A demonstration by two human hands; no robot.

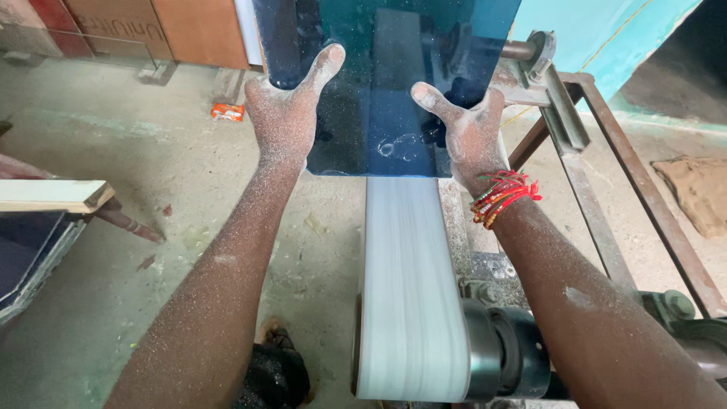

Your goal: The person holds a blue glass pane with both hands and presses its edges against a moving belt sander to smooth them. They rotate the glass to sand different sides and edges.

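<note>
Glass pane (382, 83), blue and upright, rests its lower edge on the white belt (409, 288), clamped at its sides between left hand (286, 113) and right hand (471, 132), so edge work looks underway, amount finished unclear.

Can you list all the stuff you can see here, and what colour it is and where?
glass sheet: 1, dark blue, top middle, over the belt
belt: 1, white, runs down the middle
roller: 1, black, right end of belt, bottom
metal frame: 1, rusty brown, right side
small packet: 1, orange, on floor, upper left
sack: 1, tan, on floor, far right
bracelets: several, red, right wrist
left hand: dusty, on glass's left edge
right hand: dusty, on glass's right edge
</note>
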